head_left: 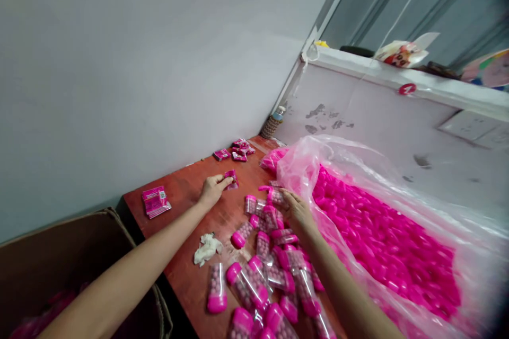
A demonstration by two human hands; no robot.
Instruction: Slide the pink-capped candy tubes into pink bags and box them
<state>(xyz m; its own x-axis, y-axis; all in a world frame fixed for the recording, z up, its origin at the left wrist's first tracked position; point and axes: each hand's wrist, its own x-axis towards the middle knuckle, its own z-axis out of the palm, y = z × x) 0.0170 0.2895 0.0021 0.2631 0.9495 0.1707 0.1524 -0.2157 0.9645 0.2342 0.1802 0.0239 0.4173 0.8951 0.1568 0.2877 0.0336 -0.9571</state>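
Left of the plastic bag (298, 167), your left hand (211, 191) pinches a printed packet (231, 175), likely light and pliable, while your partly curled right hand (299, 213) grips a clear tube (277, 197), presumably slick and rigid, best held mid-barrel.

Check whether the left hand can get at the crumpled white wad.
Probably yes: the white wad lies uncovered on the red table, though the left hand is pinching a pink packet.

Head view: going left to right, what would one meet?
Packet stack → left hand → packet pile → bottle in the corner → right hand → red sticker → wall plate.
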